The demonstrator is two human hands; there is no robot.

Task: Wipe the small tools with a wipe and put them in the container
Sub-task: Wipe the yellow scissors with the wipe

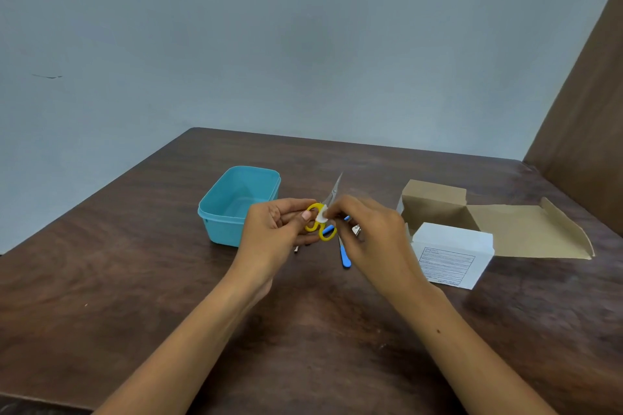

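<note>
The open turquoise plastic container [236, 204] sits left of centre on the dark wooden table [135, 263]. Just right of it, the left hand [279, 226] grips the small yellow-handled scissors [322, 221], blades pointing away. The right hand [364, 232] pinches a small white wipe [322, 214] against the handle. Best to steady the loops and rub outward along the blades.

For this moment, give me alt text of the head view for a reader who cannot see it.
The left hand holds yellow-handled scissors above a dark wooden table while the right hand pinches a small white wipe against them. A teal container sits left, an opened white box right.
</note>
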